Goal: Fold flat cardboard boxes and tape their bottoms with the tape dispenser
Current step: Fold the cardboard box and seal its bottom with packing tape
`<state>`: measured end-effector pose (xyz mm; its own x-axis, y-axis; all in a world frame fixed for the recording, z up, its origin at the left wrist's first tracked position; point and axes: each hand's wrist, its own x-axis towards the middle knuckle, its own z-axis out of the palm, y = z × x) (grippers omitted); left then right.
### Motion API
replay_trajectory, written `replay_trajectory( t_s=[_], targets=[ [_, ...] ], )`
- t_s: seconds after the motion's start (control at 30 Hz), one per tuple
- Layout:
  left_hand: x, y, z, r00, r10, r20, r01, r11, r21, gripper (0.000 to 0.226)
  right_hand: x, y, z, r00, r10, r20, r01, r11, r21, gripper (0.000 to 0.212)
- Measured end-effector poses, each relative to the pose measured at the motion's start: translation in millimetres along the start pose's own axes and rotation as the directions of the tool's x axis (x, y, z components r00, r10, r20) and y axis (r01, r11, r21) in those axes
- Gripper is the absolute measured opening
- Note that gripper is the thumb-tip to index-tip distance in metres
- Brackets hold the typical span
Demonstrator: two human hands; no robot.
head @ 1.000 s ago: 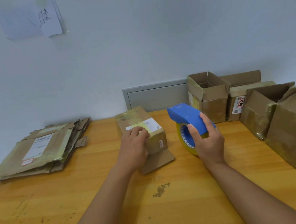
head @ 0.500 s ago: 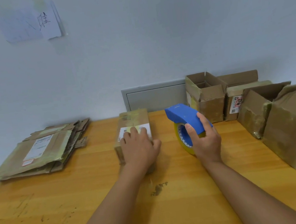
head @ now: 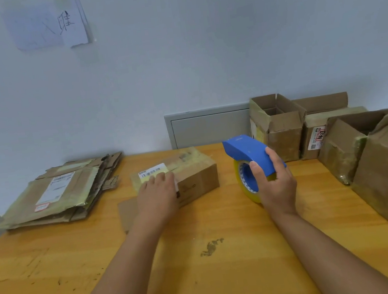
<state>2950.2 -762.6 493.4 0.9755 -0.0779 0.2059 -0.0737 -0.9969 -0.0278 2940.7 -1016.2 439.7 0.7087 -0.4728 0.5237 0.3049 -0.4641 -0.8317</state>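
Two hands are busy at the counter [head: 230,277]: the left hand [head: 158,196] lies flat, fingers spread, on the near end of the box [head: 179,173], and the right hand [head: 275,180] has its grip wrapped round the blue tape dispenser [head: 248,154], thumb on the near face and fingers curled over the back, the yellow roll resting on the wood just right of the box. Over the last second the box has been swung round under the left palm; half a second ago it pointed its short end at the person, and now it lies slantwise with a long side and one end showing, and a loose flap [head: 127,212] flat on the counter at its near left. The dispenser has barely shifted. That suggests the box is being turned to bring its untaped seam up, so taping has not begun. Flat boxes [head: 56,192] wait in a stack at the left; finished boxes [head: 350,143] crowd the right edge.
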Motion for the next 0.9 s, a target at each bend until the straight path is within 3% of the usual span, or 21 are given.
replay_trajectory(
  t_s=[0.07, 0.23, 0.33, 0.47, 0.57, 0.63, 0.73, 0.9],
  targets=[
    [-1.2, -4.3, 1.8, 0.999, -0.032, 0.027, 0.033, 0.999, -0.037, 0.062, -1.2, -0.1, 0.5, 1.0, -0.001, -0.001, 0.001, 1.0, -0.009, 0.067],
    [4.7, 50.7, 14.4, 0.996, 0.027, -0.083, -0.048, 0.961, -0.272, 0.076, -3.0, -2.5, 1.0, 1.0, -0.011, 0.016, 0.011, 1.0, -0.012, 0.067],
    [11.3, 69.6, 25.7, 0.991, -0.022, -0.131, -0.017, 0.957, -0.289, 0.065, -2.1, -1.4, -0.6, 1.0, -0.011, 0.013, 0.011, 1.0, -0.015, 0.067],
    [12.9, 45.2, 33.8, 0.958, -0.017, -0.286, -0.114, 0.894, -0.433, 0.047, -2.2, 0.2, -0.9, 0.999, -0.018, 0.028, 0.019, 1.0, -0.011, 0.066],
    [13.9, 31.8, 32.1, 0.962, -0.032, -0.273, -0.093, 0.898, -0.43, 0.059, -1.3, 0.9, 1.0, 1.0, -0.017, 0.018, 0.017, 1.0, -0.022, 0.066],
    [13.9, 42.5, 28.1, 0.964, -0.066, -0.259, -0.026, 0.942, -0.335, 0.065, -1.4, 1.0, 1.5, 1.0, -0.016, 0.018, 0.017, 0.999, -0.029, 0.067],
    [10.4, 62.2, 25.5, 0.947, -0.116, -0.301, 0.02, 0.953, -0.302, 0.045, -1.5, 1.1, 0.4, 1.0, -0.019, 0.024, 0.02, 1.0, -0.018, 0.066],
    [-0.7, 41.5, 29.3, 0.951, 0.054, -0.303, -0.204, 0.848, -0.49, 0.015, -1.2, 1.5, 0.4, 0.999, -0.019, 0.034, 0.02, 1.0, -0.018, 0.06]
  ],
)
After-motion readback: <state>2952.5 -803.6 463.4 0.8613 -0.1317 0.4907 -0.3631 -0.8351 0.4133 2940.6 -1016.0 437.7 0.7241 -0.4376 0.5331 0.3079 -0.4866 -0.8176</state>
